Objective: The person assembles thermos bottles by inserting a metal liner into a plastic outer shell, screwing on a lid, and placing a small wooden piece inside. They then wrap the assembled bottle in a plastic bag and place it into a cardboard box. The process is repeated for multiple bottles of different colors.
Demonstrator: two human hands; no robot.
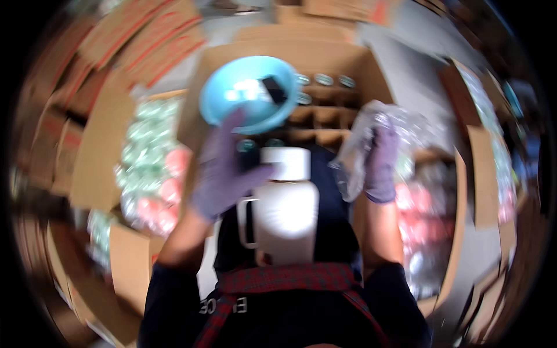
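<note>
Two hands in view, both purple-gloved and blurred. Shows the fingers of the left hand spread open, with the thumb over the edge of a white lid; cannot tell touch from mere overlap. Grips clear plastic in the right hand, with fingertips partly veiled by crumpled folds. Beneath the lid, a white jug at the lap, handle toward the left, foot lost near a plaid waistband; cannot make out the support under it. Farther out, a light blue bowl over the left part of a divided cardboard box, hiding some cells and holding a dark object of unclear kind. Beyond, at left, green and pink wrapped goods; at right, pink and clear ones, too smeared to identify; toward the rim, cardboard cut off by black corners
</note>
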